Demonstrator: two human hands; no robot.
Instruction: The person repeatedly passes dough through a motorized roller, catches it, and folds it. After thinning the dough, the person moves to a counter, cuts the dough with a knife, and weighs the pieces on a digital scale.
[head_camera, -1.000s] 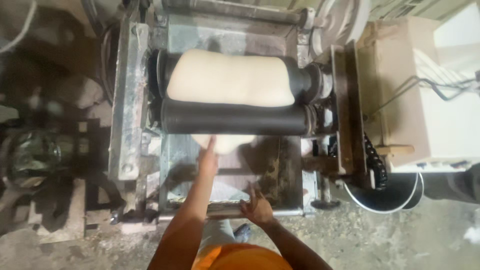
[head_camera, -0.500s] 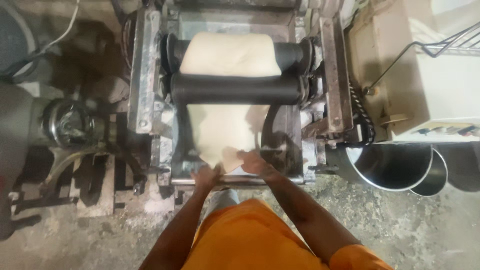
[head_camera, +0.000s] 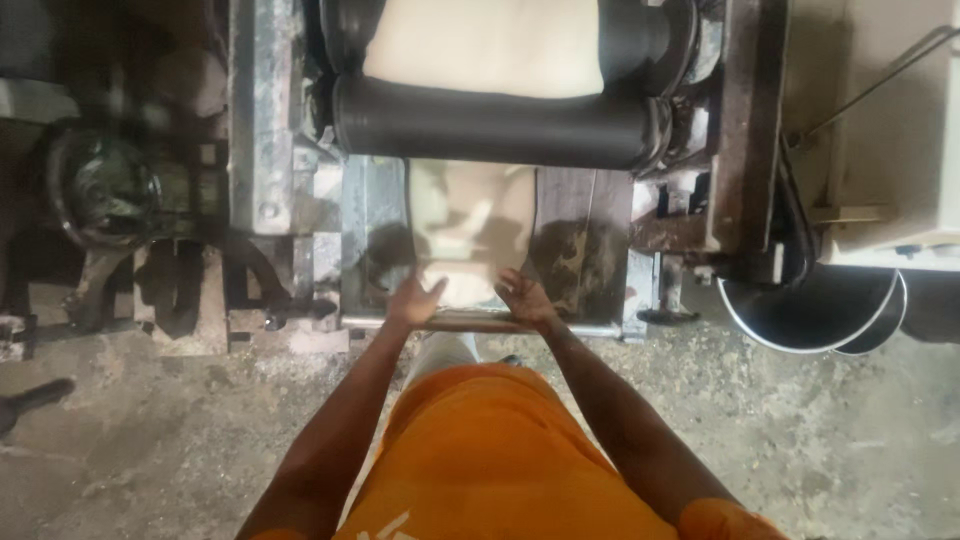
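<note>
A pale sheet of dough (head_camera: 468, 225) hangs out from under the black front roller (head_camera: 490, 125) of a rolling machine and lies on its metal tray (head_camera: 370, 230). More dough (head_camera: 485, 45) wraps the roller behind. My left hand (head_camera: 415, 298) and my right hand (head_camera: 525, 298) are spread at the sheet's lower end near the tray's front edge, one on each side, fingers apart and touching the dough. I wear an orange garment (head_camera: 500, 460).
The machine's grey metal frame (head_camera: 262, 130) stands at the left, with a dark motor or wheel (head_camera: 105, 190) beyond it. At the right are a steel bucket (head_camera: 810, 310) and a cream cabinet (head_camera: 890, 130). The floor is rough concrete (head_camera: 150, 440).
The view has moved closer to the machine. More dough has come down onto the tray, and both hands now sit at its lower end; a second ago only the left reached up to it.
</note>
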